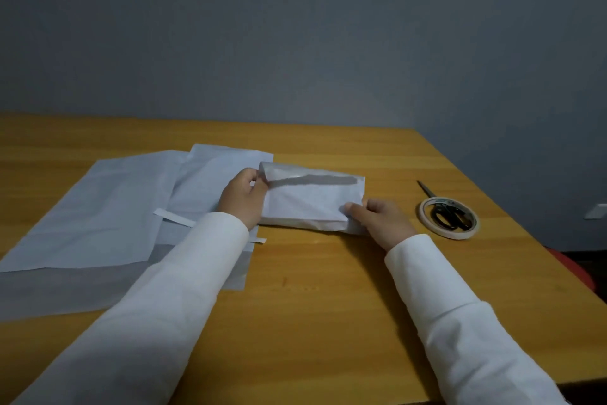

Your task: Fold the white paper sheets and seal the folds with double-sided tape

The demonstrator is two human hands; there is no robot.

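Note:
A folded white paper sheet (312,199) lies in the middle of the wooden table (328,289), its top flap bent over. My left hand (243,199) grips its left end, fingers curled round the fold. My right hand (382,220) pinches its lower right corner. A roll of double-sided tape (423,215) lies flat to the right, apart from both hands. Several flat white sheets (98,214) are spread at the left, partly under my left sleeve. Thin white paper strips (174,217) lie on those sheets.
Black-handled scissors (446,212) rest inside and across the tape roll. The table's right edge runs diagonally close behind them. A red object (574,268) sits below that edge. A grey wall stands behind the table.

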